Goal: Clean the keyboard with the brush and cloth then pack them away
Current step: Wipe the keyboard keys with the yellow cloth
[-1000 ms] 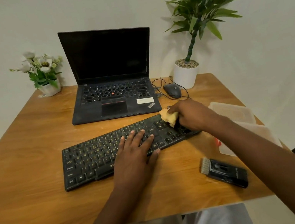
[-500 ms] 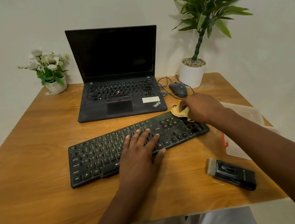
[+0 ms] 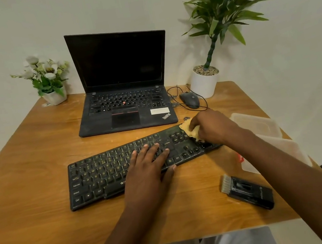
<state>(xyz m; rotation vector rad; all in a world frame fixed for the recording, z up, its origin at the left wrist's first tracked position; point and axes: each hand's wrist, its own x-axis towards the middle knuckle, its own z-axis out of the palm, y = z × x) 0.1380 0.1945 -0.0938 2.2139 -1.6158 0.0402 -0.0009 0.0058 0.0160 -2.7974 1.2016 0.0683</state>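
Fingers (image 3: 197, 123) of right hand (image 3: 214, 128) clamped on cloth (image 3: 187, 128), pressed at keyboard (image 3: 92, 176) right end; left hand (image 3: 144, 167) flat, fingers spread, steadied it. Cloth-wipe step, by look; next likely needed leftward sweeps.

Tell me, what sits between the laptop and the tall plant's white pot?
A black mouse with its looped cable lies there on the wooden table, as the head view shows.
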